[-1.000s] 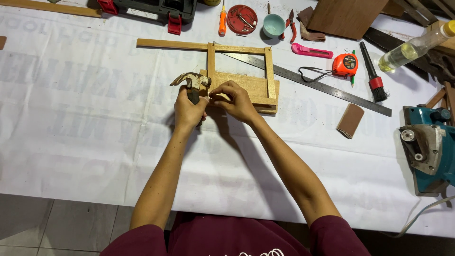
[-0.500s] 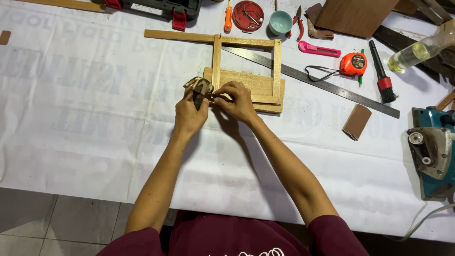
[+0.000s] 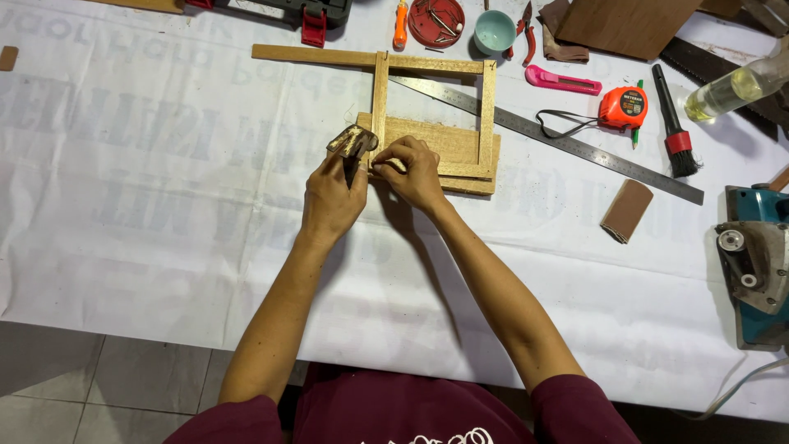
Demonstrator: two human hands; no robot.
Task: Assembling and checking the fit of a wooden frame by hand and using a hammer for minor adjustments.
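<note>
A frame of thin wooden strips (image 3: 488, 107) lies on a stack of flat boards (image 3: 444, 144) in the middle of the white-covered table (image 3: 131, 205). My left hand (image 3: 331, 200) grips a small hammer (image 3: 352, 141), whose worn metal head sits beside the frame's left upright strip. My right hand (image 3: 411, 171) pinches something small against the lower end of that strip, right next to the hammer head; what it pinches is hidden by the fingers.
Behind the frame lie a long steel ruler (image 3: 567, 144), an orange tape measure (image 3: 622, 107), a pink utility knife (image 3: 561, 80), a brush (image 3: 675, 136), a red dish of nails (image 3: 436, 20) and a pale cup (image 3: 496, 31). A teal power tool (image 3: 756, 263) sits at the right edge.
The view has shifted slightly, so the table contents sit lower in frame. Both hands stay at the frame's left strip, the hammer head still close by my right fingers.
</note>
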